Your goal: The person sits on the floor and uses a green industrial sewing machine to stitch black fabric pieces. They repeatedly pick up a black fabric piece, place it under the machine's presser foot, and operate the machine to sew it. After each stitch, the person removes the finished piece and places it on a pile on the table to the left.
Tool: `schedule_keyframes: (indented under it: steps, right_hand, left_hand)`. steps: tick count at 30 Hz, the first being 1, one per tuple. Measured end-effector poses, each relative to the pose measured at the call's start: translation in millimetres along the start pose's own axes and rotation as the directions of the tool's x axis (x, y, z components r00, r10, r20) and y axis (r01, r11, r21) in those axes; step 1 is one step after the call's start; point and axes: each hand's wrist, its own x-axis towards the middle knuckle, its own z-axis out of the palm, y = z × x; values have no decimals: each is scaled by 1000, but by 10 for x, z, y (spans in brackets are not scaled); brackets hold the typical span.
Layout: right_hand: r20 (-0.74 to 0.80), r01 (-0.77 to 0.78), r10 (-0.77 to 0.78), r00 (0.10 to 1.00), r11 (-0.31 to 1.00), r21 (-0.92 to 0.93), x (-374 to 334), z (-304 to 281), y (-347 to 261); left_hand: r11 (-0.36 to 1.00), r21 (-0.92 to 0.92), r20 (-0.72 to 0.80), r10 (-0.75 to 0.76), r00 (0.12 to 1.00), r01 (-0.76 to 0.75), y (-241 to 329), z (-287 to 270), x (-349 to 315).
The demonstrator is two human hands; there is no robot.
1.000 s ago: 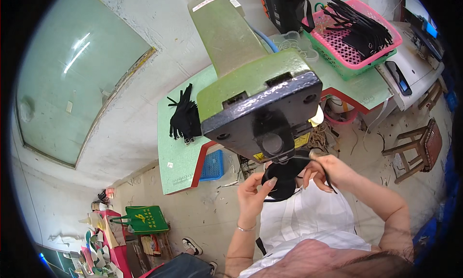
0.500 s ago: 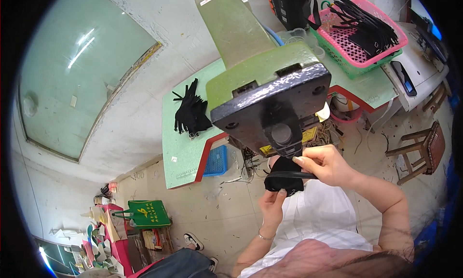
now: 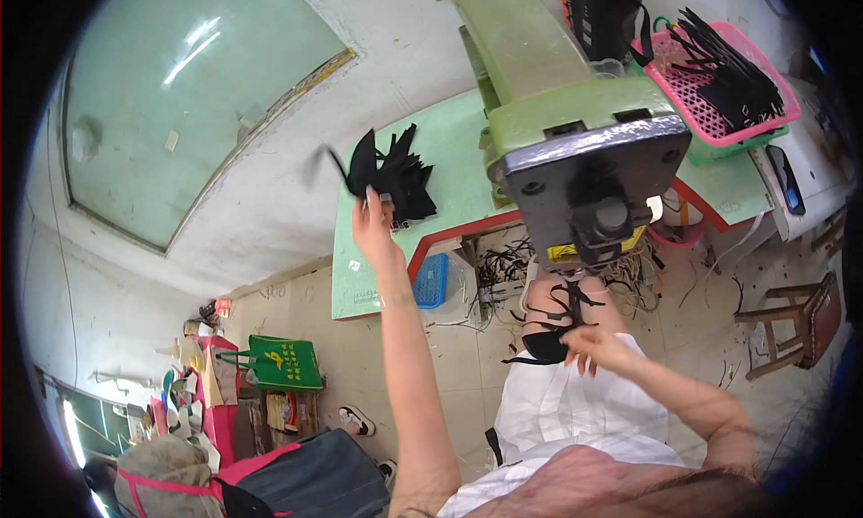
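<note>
While the left hand (image 3: 373,217) reaches toward ten o'clock from the picture's centre, its fingertips meet a black triangular piece (image 3: 362,166) over the pale green tabletop (image 3: 454,145), just beside a pile of similar black pieces (image 3: 412,185); whether those fingers grip it or let it go cannot be told, since its strap blurs. At four o'clock, the right hand (image 3: 598,349) pinches the edge of a second black piece (image 3: 543,344) between thumb and forefinger, its other fingers hanging loose, above the person's lap and the white garment (image 3: 562,401). Thin black straps (image 3: 571,304) spread from there toward twelve o'clock, lying across the bare thighs below the green press (image 3: 589,114), whose head looms at two o'clock. Both pieces look light, soft and hardly fragile, with limp straps likely to tangle; the broad body probably offers a surer hold than the trailing ends.
</note>
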Motion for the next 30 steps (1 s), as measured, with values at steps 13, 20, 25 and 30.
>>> schedule_keyframes:
  steps: [13, 20, 25, 30]
  right_hand:
    - [-125, -135, 327, 937, 668, 732, 774, 305, 1233]
    - [-216, 170, -128, 968, 967, 192, 183, 209, 404]
    - [-55, 249, -265, 963, 790, 560, -199, -84, -99]
    - [-32, 204, -205, 978, 918, 339, -526, -299, -449]
  left_hand:
    - [619, 736, 506, -234, 830, -274, -632, 160, -1590]
    - [746, 597, 618, -662, 424, 294, -912, 142, -2379]
    - [683, 139, 721, -567, 399, 717, 73, 502, -2121]
    - [890, 152, 570, -435, 697, 430, 325, 845, -2329]
